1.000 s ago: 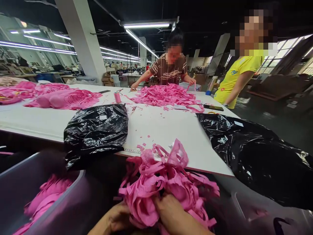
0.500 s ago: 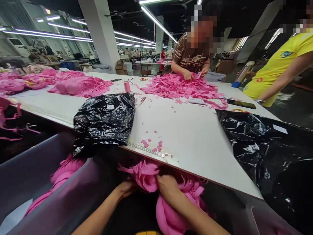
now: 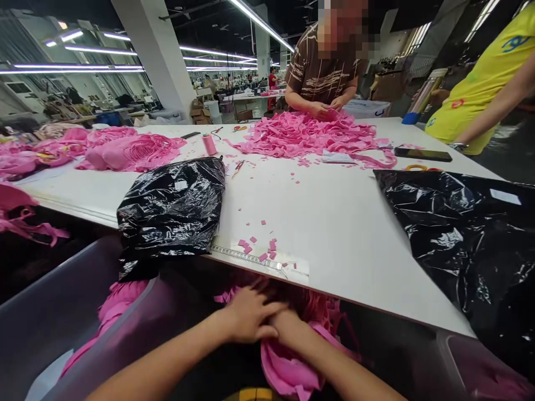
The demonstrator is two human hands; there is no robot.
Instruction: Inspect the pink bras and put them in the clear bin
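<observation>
At the table's near edge, my left hand [image 3: 246, 314] reaches across my right hand [image 3: 286, 324], its thumb and fingers apart and touching or very near the right wrist. The fingers of my right hand are hidden behind the left hand and blurred. Beneath my right forearm hangs a bundle of pink garments [image 3: 288, 367] with rounded, cup-like folds and thin straps. More pink fabric [image 3: 228, 295] shows behind my left hand, under the table edge. Whether either hand grips any of it is hidden.
The white table [image 3: 334, 223] carries black plastic bags [image 3: 175, 206] at left and right, pink scraps [image 3: 263, 257], a tape measure [image 3: 238, 254], a thread cone [image 3: 209, 145] and a phone [image 3: 423, 155]. A grey bin [image 3: 137, 323] stands left. Across the table, a co-worker handles a pink heap [image 3: 309, 136].
My left hand has moved right, from beside the pink bundle to over my right hand. The upper rolled part of the bundle is now mostly out of sight. The view has shifted slightly.
</observation>
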